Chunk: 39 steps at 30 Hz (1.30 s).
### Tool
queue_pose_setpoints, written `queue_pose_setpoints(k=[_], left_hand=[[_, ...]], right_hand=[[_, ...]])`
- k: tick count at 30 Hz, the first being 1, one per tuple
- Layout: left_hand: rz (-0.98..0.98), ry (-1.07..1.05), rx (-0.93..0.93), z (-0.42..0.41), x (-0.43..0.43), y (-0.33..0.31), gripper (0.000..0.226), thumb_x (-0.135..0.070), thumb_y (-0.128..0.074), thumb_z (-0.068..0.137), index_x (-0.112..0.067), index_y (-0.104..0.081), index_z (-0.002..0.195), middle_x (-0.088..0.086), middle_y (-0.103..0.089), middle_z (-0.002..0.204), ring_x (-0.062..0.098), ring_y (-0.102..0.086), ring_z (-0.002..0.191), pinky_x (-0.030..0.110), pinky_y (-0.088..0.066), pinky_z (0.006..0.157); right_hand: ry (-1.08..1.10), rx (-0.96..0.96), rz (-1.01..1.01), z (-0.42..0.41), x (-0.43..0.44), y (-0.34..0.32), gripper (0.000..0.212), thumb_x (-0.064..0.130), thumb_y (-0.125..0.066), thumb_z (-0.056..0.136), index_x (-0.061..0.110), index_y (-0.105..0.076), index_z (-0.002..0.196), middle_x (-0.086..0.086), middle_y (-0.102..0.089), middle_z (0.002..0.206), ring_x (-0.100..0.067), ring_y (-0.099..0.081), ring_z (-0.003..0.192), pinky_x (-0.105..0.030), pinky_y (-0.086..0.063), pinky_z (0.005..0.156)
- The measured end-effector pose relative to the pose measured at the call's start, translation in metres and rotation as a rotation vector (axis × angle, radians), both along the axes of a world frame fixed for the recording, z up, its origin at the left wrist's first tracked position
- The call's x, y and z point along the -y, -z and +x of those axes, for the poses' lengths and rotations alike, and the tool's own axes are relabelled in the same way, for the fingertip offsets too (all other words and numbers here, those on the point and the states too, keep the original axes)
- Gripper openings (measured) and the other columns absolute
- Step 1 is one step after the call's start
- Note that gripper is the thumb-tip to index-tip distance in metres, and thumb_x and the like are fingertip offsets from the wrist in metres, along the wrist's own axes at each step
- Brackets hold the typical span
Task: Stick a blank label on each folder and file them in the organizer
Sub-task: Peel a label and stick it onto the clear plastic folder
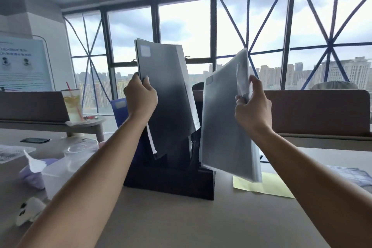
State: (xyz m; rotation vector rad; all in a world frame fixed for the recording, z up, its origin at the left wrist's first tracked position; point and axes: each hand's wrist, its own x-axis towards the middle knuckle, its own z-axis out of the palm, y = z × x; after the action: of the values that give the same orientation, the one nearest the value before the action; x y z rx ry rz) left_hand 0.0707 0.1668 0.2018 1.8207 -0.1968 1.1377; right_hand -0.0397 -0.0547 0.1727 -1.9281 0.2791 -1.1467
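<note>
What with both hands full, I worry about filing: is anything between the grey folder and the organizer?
Nothing visible separates the grey folder from the organizer, just left of its lower edge. The dark folder in the left hand stands over the middle.

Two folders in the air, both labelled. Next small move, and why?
Probably lower the dark folder in the left hand straight down into the organizer: its label is on and its lower edge already hangs over the slots. The right hand can hold the grey folder meanwhile.
</note>
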Motion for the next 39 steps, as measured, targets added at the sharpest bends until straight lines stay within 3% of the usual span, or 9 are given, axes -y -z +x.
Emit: queue_pose_setpoints(k=[8, 13, 18, 20, 23, 27, 32, 36, 39], left_hand=[[-0.001, -0.055, 0.048, -0.012, -0.013, -0.007, 0.024, -0.017, -0.042, 0.103, 0.000, -0.059, 0.104, 0.018, -0.067, 0.104, 0.035, -0.062, 0.097, 0.033, -0.044, 0.074], [-0.013, -0.041, 0.041, -0.021, -0.002, 0.003, 0.026, -0.016, -0.040, 0.104, 0.003, -0.058, 0.104, 0.014, -0.061, 0.096, 0.026, -0.053, 0.087, 0.018, -0.025, 0.064], [0.007, 0.026, -0.011, -0.007, 0.022, 0.024, 0.023, -0.019, -0.040, 0.104, -0.003, -0.055, 0.097, 0.017, -0.064, 0.094, 0.035, -0.059, 0.091, 0.023, -0.024, 0.063], [0.030, 0.045, -0.035, 0.003, 0.031, 0.033, 0.030, -0.021, -0.040, 0.104, 0.003, -0.057, 0.108, 0.018, -0.067, 0.099, 0.038, -0.061, 0.098, 0.027, -0.029, 0.066], [0.031, 0.044, -0.065, 0.016, 0.046, 0.047, 0.036, -0.023, -0.038, 0.105, 0.003, -0.055, 0.125, 0.022, -0.067, 0.110, 0.040, -0.060, 0.106, 0.038, -0.043, 0.083], [-0.030, 0.086, -0.040, 0.036, 0.065, 0.072, 0.028, -0.019, -0.041, 0.103, 0.001, -0.059, 0.110, 0.020, -0.069, 0.085, 0.040, -0.067, 0.080, 0.037, -0.049, 0.067], [-0.047, 0.094, -0.190, 0.052, 0.065, 0.108, 0.033, -0.020, -0.042, 0.104, 0.003, -0.054, 0.124, 0.026, -0.069, 0.102, 0.043, -0.066, 0.095, 0.034, -0.047, 0.075], [0.042, 0.165, -0.313, 0.055, 0.059, 0.117, 0.049, -0.023, -0.046, 0.102, 0.000, -0.033, 0.143, 0.028, -0.058, 0.128, 0.042, -0.057, 0.118, 0.042, -0.047, 0.095], [-0.008, 0.262, -0.271, 0.047, 0.056, 0.107, 0.058, -0.017, -0.053, 0.099, -0.006, -0.025, 0.148, 0.019, -0.047, 0.144, 0.033, -0.046, 0.133, 0.036, -0.039, 0.108]], right_hand=[[-0.004, 0.009, 0.007, -0.008, -0.006, -0.001, 0.055, 0.011, -0.046, 0.098, 0.038, -0.035, 0.144, 0.004, -0.053, 0.078, -0.012, -0.058, 0.061, -0.021, -0.038, 0.048], [-0.021, 0.015, 0.020, -0.008, -0.013, 0.000, 0.054, 0.012, -0.046, 0.098, 0.039, -0.034, 0.143, 0.010, -0.051, 0.073, -0.016, -0.059, 0.066, -0.028, -0.043, 0.061], [-0.059, 0.034, 0.034, -0.003, -0.016, 0.005, 0.055, 0.014, -0.046, 0.098, 0.043, -0.032, 0.143, 0.002, -0.058, 0.081, -0.024, -0.062, 0.074, -0.032, -0.048, 0.064], [-0.062, 0.042, 0.028, -0.001, -0.012, 0.008, 0.055, 0.015, -0.045, 0.099, 0.042, -0.031, 0.144, 0.004, -0.059, 0.080, -0.018, -0.061, 0.070, -0.030, -0.044, 0.062], [-0.048, 0.065, 0.045, 0.002, -0.002, 0.014, 0.056, 0.016, -0.046, 0.098, 0.040, -0.031, 0.147, 0.006, -0.059, 0.079, -0.018, -0.061, 0.069, -0.029, -0.043, 0.059], [-0.053, 0.096, 0.072, 0.006, 0.013, 0.022, 0.056, 0.016, -0.050, 0.098, 0.041, -0.034, 0.145, 0.007, -0.063, 0.081, -0.015, -0.061, 0.064, -0.024, -0.041, 0.049], [-0.083, 0.135, 0.081, 0.015, 0.033, 0.036, 0.055, 0.013, -0.056, 0.096, 0.038, -0.041, 0.143, 0.007, -0.064, 0.080, -0.014, -0.059, 0.060, -0.024, -0.044, 0.049], [-0.088, 0.169, 0.112, 0.021, 0.042, 0.040, 0.051, 0.014, -0.059, 0.093, 0.040, -0.046, 0.135, 0.001, -0.067, 0.082, -0.010, -0.057, 0.055, -0.024, -0.046, 0.048], [-0.132, 0.198, 0.145, 0.023, 0.044, 0.041, 0.046, 0.016, -0.062, 0.091, 0.044, -0.052, 0.126, -0.005, -0.070, 0.082, -0.011, -0.058, 0.055, -0.025, -0.048, 0.047]])
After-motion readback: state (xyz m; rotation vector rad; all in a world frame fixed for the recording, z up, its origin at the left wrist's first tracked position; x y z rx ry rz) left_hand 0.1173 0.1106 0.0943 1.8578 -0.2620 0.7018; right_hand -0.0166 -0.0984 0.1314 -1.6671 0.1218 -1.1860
